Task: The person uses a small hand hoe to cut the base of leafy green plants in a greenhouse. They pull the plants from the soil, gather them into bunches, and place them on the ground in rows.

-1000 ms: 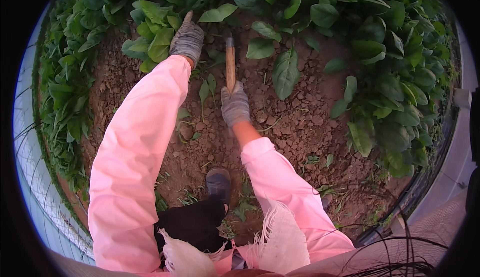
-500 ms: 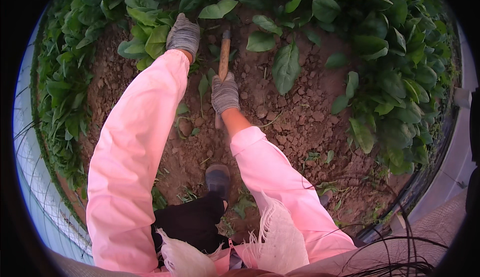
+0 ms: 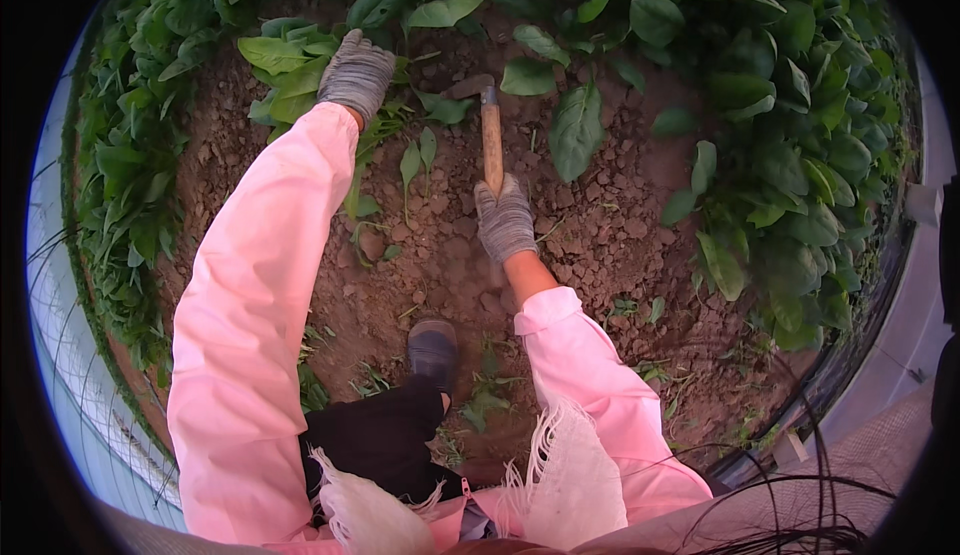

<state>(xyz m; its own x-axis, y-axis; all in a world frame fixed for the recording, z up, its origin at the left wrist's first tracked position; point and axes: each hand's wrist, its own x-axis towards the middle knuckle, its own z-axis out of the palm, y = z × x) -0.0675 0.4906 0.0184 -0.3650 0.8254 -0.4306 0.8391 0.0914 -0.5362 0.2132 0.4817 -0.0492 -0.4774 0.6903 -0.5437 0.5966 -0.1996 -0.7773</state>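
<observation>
My left hand [image 3: 357, 73], in a grey knit glove, is closed around a bunch of leafy greens [image 3: 295, 85] that look like spinach. Broad leaves stick out to its left, and thin stems hang below it. My right hand [image 3: 506, 219], gloved the same way, wraps the lower part of a small sickle's wooden handle [image 3: 492, 145]. The sickle points away from me. From the metal collar at its far end a short dark blade reaches left, close to the soil and apart from the bunch.
Standing spinach [image 3: 790, 175] grows densely along the right, the left and the far side. Crumbly brown soil [image 3: 590, 245] with loose leaves and weeds lies between. My dark shoe [image 3: 433, 350] rests on it. A pale walkway [image 3: 900, 315] runs along the right edge.
My right hand has drawn the sickle back toward me and to the right, so its blade now shows. The left hand with the greens has shifted slightly left.
</observation>
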